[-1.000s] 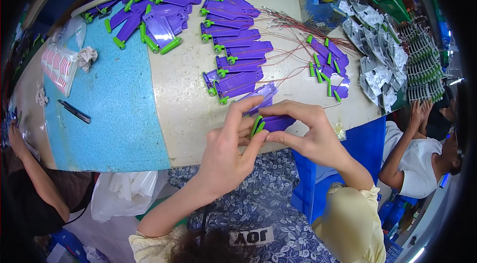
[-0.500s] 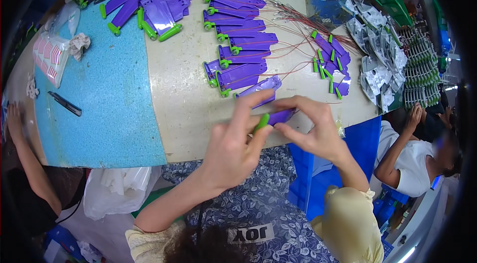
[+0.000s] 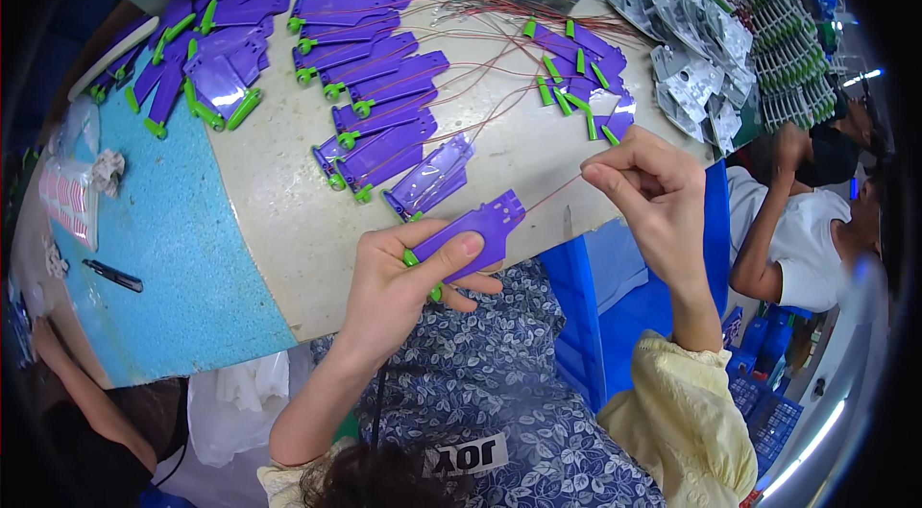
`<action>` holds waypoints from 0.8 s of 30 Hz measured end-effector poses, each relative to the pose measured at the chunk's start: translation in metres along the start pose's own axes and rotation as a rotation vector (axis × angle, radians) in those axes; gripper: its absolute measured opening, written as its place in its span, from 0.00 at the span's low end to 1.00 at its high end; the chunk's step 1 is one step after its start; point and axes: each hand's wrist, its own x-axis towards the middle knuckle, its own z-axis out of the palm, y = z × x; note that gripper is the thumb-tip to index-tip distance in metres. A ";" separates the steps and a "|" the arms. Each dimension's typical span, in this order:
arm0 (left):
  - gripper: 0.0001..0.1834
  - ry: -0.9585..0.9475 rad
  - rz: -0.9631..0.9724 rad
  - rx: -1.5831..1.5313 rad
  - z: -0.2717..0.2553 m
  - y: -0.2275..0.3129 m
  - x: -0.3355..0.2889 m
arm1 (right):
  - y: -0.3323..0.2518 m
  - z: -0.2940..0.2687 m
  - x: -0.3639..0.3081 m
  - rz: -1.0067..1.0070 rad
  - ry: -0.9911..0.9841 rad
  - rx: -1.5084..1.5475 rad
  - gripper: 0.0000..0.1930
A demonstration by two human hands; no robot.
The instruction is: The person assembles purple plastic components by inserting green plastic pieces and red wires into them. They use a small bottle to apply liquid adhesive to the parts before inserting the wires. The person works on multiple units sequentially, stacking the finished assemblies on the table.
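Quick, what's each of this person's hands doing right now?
Left hand: closed, holding a flat purple plastic piece with bright-green end fittings.
Right hand: pinched closed, holding a thin red wire running to that piece.

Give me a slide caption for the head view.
Left hand holds a purple part; right hand pinches the red wire extending from it.

The pale worktable (image 3: 279, 220) bears a column-like row of purple pieces (image 3: 384, 66) with green ends; just left of that row lies a loose heap of similar pieces (image 3: 226, 71), and lower left of it a speckled blue mat (image 3: 182, 287) carries a slim black tool (image 3: 113, 275) and a crumpled tissue (image 3: 108, 172). To the row's right, thin reddish wires (image 3: 471, 4) trail over the tabletop, then come smaller purple pieces (image 3: 605, 66) with green tabs and, farthest from the row, piled silvery parts (image 3: 691, 76).
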 end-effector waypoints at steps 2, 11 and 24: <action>0.17 0.034 -0.040 -0.036 0.006 0.001 0.002 | 0.005 0.001 -0.004 -0.192 0.014 -0.118 0.01; 0.05 0.216 0.169 0.491 0.013 -0.012 -0.016 | 0.093 -0.046 0.040 -0.365 0.028 -0.471 0.15; 0.06 0.026 0.637 1.317 -0.011 -0.021 -0.038 | 0.003 0.056 0.049 -0.329 -0.302 0.211 0.07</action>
